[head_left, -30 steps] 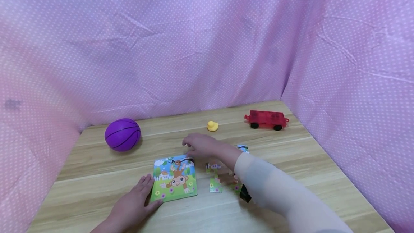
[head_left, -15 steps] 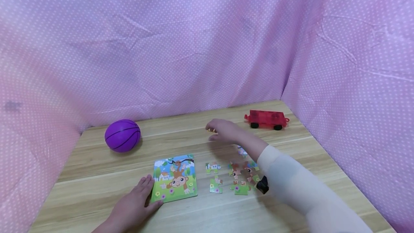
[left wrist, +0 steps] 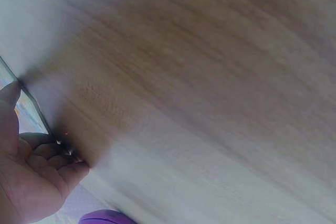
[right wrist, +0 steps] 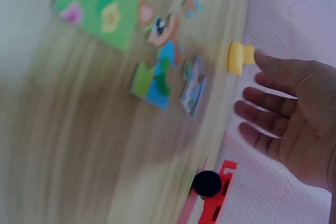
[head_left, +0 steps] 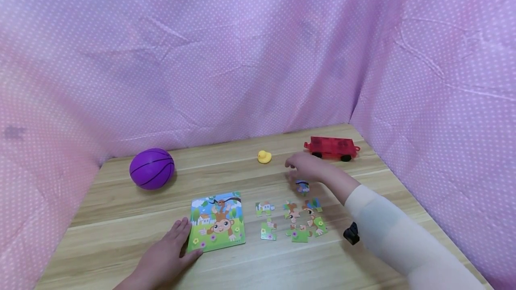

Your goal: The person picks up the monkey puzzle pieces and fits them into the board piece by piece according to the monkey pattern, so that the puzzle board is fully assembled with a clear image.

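My left hand (head_left: 163, 254) lies on the table at the left side of a square jigsaw puzzle (head_left: 217, 223) with a monkey picture, fingers along its left edge and thumb at its lower corner. My right hand (head_left: 307, 167) hovers with loose, spread fingers and nothing in them, over a loose blue puzzle piece (head_left: 302, 187) with a branch on it. Nearer to me lie a house piece (head_left: 264, 208), a flower piece (head_left: 268, 231) and several other monkey pieces. In the right wrist view the thumb of that hand (right wrist: 302, 103) overlaps a yellow rubber duck (right wrist: 236, 59).
The duck stands toward the back of the wooden table (head_left: 225, 272). A purple ball (head_left: 152, 169) sits at the back left. At the back right is a red toy wagon (head_left: 332, 147) with black wheels. Pink dotted cloth (head_left: 242, 57) surrounds the back and sides.
My right hand has moved right, from above the puzzle past the duck to the blue piece, uncovering the loose pieces. The left hand keeps its place.
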{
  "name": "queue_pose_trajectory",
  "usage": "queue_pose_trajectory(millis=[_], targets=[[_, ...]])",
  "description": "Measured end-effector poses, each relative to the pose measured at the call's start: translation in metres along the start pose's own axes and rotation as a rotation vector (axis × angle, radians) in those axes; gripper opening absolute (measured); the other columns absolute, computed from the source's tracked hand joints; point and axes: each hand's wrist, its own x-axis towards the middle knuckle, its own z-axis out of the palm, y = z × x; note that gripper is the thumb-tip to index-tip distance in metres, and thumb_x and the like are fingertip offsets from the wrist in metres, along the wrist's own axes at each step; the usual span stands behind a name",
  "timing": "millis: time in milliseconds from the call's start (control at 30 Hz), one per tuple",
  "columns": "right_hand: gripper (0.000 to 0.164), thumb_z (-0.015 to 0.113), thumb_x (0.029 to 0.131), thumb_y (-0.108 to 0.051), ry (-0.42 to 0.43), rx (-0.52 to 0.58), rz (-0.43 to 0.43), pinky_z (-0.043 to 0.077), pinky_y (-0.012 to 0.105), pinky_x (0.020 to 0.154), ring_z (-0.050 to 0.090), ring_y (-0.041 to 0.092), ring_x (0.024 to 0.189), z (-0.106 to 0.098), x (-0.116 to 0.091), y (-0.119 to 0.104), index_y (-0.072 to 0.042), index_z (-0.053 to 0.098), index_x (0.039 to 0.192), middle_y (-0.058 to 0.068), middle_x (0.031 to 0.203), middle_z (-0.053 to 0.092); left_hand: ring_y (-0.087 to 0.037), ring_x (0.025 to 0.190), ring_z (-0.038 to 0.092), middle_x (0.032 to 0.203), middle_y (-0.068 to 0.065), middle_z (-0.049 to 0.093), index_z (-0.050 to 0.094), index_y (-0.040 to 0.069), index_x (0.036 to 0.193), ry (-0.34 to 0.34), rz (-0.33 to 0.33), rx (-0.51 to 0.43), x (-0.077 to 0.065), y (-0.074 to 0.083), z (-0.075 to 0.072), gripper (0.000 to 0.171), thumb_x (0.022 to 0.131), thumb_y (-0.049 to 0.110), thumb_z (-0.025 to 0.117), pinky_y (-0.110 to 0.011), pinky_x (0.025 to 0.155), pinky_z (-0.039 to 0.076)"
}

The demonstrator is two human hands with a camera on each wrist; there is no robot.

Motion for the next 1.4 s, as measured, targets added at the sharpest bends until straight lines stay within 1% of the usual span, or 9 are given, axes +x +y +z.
queue_pose_trajectory(millis=[133,233,333,467,633,800,933,1233,1400], targets=[[0.044,0.072,0.09,-0.032,-0.089,-0.039,0.051,0.053,0.043,0.093,0.061,0.021,0.104,0.007,-0.007,0.008,-0.009,0.062,0.127,0.007,0.12,0.062,-0.038,0.146,0.028,0.157,-0.018,0.034,0.042,0.001,0.147,-0.033,-0.022,-0.005,-0.001,0.001,-0.001,0.091,0.087,0.068,0.057,-0.058,0.112,0.034],[0.041,0.076,0.087,-0.035,-0.116,-0.102,0.053,0.053,0.041,0.088,0.059,0.018,0.094,0.011,-0.013,0.012,-0.01,0.065,0.118,0.004,0.109,0.06,-0.038,0.146,0.028,0.157,-0.017,0.033,0.042,0.002,0.148,-0.035,-0.024,-0.002,-0.001,0.001,-0.002,0.091,0.087,0.068,0.057,-0.058,0.112,0.035],[0.035,0.077,0.085,-0.033,-0.101,-0.145,0.029,0.052,0.039,0.083,0.055,0.017,0.087,0.015,-0.018,0.015,-0.01,0.067,0.109,0.002,0.101,0.058,-0.038,0.146,0.029,0.157,-0.017,0.034,0.042,0.001,0.147,-0.024,-0.015,0.002,-0.001,0.001,-0.001,0.09,0.087,0.067,0.057,-0.057,0.112,0.035],[0.025,0.076,0.084,-0.026,-0.059,-0.147,0.01,0.049,0.037,0.073,0.051,0.017,0.08,0.019,-0.02,0.016,-0.01,0.066,0.1,0.002,0.094,0.056,-0.038,0.146,0.029,0.157,-0.017,0.034,0.043,0.001,0.147,-0.02,-0.013,0.001,-0.001,0.002,-0.001,0.09,0.087,0.066,0.058,-0.056,0.112,0.035],[0.02,0.075,0.085,-0.023,-0.044,-0.134,0.029,0.048,0.036,0.071,0.049,0.017,0.078,0.022,-0.02,0.016,-0.011,0.064,0.097,0.001,0.091,0.054,-0.038,0.146,0.029,0.157,-0.017,0.034,0.042,0.002,0.147,-0.009,-0.01,0.012,-0.001,0.001,0.001,0.092,0.087,0.069,0.056,-0.056,0.112,0.036],[0.024,0.077,0.085,-0.024,-0.056,-0.093,0.052,0.049,0.037,0.074,0.05,0.018,0.078,0.022,-0.019,0.016,-0.01,0.062,0.098,0.001,0.09,0.055,-0.038,0.146,0.029,0.157,-0.017,0.034,0.042,0.001,0.147,0.004,-0.002,0.011,0.0,0.0,0.001,0.093,0.087,0.07,0.055,-0.056,0.112,0.036],[0.026,0.078,0.084,-0.025,-0.059,-0.046,0.054,0.047,0.035,0.073,0.05,0.018,0.077,0.022,-0.016,0.017,-0.011,0.06,0.097,0.0,0.088,0.055,-0.038,0.146,0.03,0.157,-0.018,0.034,0.042,0.0,0.147,0.007,0.001,0.01,0.0,0.0,0.001,0.093,0.087,0.07,0.055,-0.056,0.112,0.035],[0.011,0.071,0.091,-0.018,-0.056,0.124,0.048,0.046,0.032,0.072,0.051,0.016,0.079,0.018,-0.005,0.015,-0.014,0.061,0.093,-0.001,0.088,0.057,-0.039,0.146,0.029,0.157,-0.018,0.033,0.041,0.001,0.147,0.004,-0.001,0.01,0.0,0.0,0.002,0.092,0.087,0.068,0.056,-0.056,0.114,0.033],[0.01,0.07,0.092,-0.018,-0.029,0.221,0.0,0.045,0.03,0.068,0.052,0.014,0.075,0.015,0.0,0.009,-0.013,0.062,0.093,-0.002,0.083,0.058,-0.038,0.146,0.029,0.157,-0.018,0.034,0.042,0.001,0.147,0.0,-0.003,0.012,-0.001,0.001,0.001,0.09,0.087,0.067,0.057,-0.057,0.112,0.035]])
